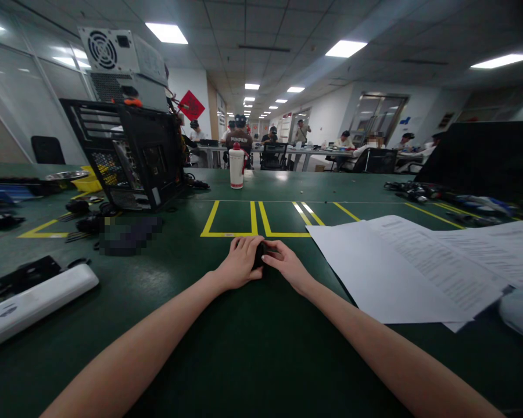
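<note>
My left hand (pixel 240 262) is closed around a small black object (pixel 259 255) just in front of the yellow tape lines. Its kind cannot be made out, since my fingers cover most of it. From the other side my right hand (pixel 287 266) pinches the same object, thumb and fingertips at its right edge. Both hands rest low over the green tabletop (pixel 261 348).
White printed sheets (pixel 392 267) lie beside my right forearm. A black computer case (pixel 135 157) with a power supply (pixel 122 55) on top stands at left, near a white bar-shaped device (pixel 39 305). A white cup (pixel 236 167) stands farther back. People sit beyond.
</note>
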The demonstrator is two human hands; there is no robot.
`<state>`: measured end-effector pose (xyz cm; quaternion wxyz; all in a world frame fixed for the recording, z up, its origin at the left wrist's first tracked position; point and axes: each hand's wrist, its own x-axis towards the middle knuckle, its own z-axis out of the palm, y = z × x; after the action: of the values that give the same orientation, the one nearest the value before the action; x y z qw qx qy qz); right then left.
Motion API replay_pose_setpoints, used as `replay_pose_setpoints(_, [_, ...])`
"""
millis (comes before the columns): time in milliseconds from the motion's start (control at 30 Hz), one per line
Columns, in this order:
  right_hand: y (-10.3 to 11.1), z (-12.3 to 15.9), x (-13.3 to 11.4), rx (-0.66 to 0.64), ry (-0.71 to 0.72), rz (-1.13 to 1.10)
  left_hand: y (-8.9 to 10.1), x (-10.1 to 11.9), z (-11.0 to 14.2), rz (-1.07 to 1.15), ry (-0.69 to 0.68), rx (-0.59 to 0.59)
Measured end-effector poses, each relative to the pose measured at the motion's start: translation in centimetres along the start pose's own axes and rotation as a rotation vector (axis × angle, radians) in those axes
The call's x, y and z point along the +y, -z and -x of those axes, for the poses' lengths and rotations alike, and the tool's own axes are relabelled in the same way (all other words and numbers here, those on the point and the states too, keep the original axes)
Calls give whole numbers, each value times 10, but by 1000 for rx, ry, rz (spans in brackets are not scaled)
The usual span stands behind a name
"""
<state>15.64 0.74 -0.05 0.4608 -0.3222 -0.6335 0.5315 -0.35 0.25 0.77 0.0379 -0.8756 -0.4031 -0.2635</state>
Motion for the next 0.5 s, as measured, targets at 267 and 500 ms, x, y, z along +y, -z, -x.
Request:
replay_pose_setpoints(267, [-1,1,2,37,63,38,-1,-1,0,-9,3,-5])
replay_pose_setpoints(500, [1,-1,0,41,3,57,0,0,0,1,-1,0])
